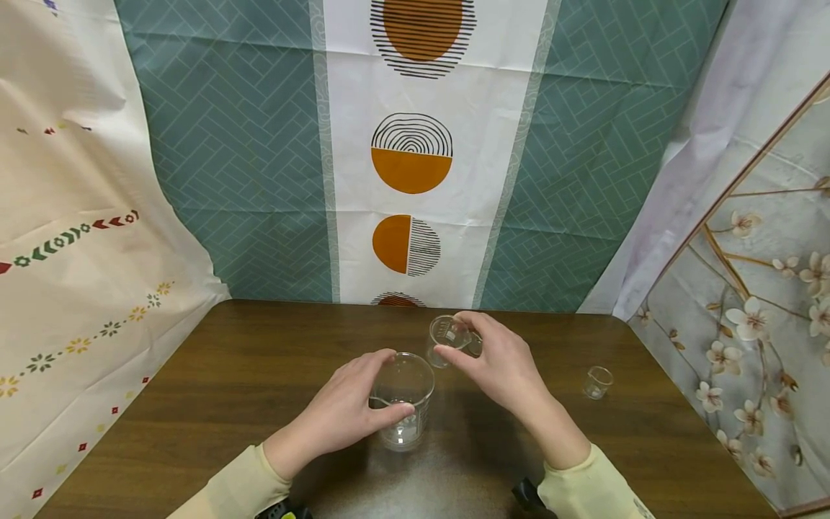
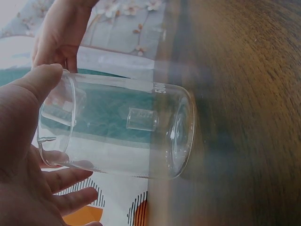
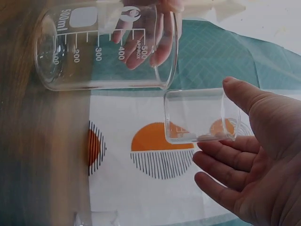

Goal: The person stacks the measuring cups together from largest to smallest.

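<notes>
A large clear glass beaker [image 1: 403, 411] with white 500 ml markings stands upright at the middle of the table. My left hand [image 1: 346, 400] holds it near the rim, thumb on the near side and fingers on the far side. Just beyond it and to the right, my right hand [image 1: 496, 353] pinches a smaller glass beaker [image 1: 441, 346] by its upper part. In the right wrist view this smaller beaker [image 3: 202, 115] is upright, raised off the table, with its base about level with the large beaker's rim [image 3: 170, 52].
Another glass beaker [image 1: 476, 344] shows partly behind my right hand. A tiny glass beaker [image 1: 598, 382] stands farther right on the brown wooden table [image 1: 259, 360]. Patterned cloths hang behind the table [image 1: 246, 144] and along both sides.
</notes>
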Tool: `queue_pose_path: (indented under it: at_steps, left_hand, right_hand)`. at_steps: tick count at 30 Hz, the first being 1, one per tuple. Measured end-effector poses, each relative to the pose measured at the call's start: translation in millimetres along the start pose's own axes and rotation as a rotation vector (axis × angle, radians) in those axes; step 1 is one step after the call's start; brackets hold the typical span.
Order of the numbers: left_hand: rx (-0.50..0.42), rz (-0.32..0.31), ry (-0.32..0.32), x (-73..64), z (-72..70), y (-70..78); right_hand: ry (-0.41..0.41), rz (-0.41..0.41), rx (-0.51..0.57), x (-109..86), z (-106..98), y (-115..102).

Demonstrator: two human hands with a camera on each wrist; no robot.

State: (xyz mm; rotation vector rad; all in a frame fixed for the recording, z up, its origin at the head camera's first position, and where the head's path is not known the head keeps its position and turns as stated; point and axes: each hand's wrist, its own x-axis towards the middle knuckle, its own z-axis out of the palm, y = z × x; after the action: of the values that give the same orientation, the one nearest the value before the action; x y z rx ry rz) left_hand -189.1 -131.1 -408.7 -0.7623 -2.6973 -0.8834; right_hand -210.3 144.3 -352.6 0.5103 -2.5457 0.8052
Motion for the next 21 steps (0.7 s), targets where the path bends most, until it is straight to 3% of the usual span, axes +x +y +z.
queue_pose_path:
  at_steps: [21]
  left_hand:
    - [-0.001, 0.005, 0.005, -0.5, -0.8, -0.6]
  right_hand:
    - [-0.005, -0.019, 0.03, 0.3, -11, -14]
